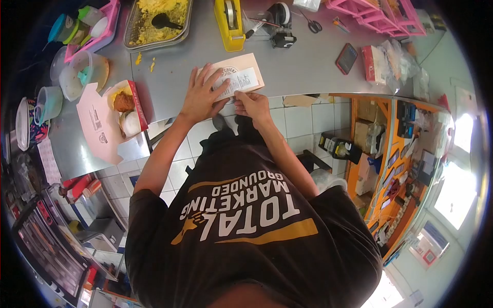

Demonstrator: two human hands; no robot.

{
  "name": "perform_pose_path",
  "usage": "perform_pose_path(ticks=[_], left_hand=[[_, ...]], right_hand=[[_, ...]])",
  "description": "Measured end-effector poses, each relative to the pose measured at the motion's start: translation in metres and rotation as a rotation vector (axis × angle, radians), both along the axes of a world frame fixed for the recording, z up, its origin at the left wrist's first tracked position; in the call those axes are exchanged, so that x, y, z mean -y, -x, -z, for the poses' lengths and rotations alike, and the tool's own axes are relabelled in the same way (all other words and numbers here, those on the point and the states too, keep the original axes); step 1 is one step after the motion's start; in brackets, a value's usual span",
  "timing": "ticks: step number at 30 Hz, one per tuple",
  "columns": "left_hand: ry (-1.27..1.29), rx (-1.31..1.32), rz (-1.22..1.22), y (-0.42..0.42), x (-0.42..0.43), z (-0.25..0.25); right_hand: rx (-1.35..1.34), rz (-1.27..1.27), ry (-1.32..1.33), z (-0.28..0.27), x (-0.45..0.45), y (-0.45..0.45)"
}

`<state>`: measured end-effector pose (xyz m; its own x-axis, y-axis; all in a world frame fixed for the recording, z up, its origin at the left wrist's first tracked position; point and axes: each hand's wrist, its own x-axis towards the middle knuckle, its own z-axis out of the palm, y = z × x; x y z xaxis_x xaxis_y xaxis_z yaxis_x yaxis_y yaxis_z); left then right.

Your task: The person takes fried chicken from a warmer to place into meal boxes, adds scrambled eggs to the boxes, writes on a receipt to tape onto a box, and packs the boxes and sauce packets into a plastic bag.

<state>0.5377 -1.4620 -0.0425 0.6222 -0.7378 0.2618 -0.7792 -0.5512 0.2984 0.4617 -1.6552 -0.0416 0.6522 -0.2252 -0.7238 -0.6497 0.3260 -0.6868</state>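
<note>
A closed cardboard food box [251, 61] with printed lettering lies on the steel table near its front edge. A white printed slip [243, 82] lies on the box lid. My left hand [203, 93] rests on the box and the slip's left side, its fingers spread. At the slip's lower edge, my right hand [251, 106] has its thumb and forefinger pinched together; what is between them is too small to tell. An open box [98, 123] with fried food and a white round item stands to the left.
A yellow tape dispenser [230, 25], a tray of yellow food [159, 38], scissors [313, 24] and a phone [346, 58] are on the steel table [308, 72]. Pink baskets stand at the back, plastic tubs [49, 102] at the left, orange shelves [390, 154] at the right.
</note>
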Motion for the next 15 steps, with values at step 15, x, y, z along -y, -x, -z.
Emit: perform_pose_path(ticks=[15], left_hand=[[0.037,-0.032,-0.021,0.0,0.001,-0.006]], right_hand=[[0.325,-0.376,0.931,0.022,0.092,0.002]])
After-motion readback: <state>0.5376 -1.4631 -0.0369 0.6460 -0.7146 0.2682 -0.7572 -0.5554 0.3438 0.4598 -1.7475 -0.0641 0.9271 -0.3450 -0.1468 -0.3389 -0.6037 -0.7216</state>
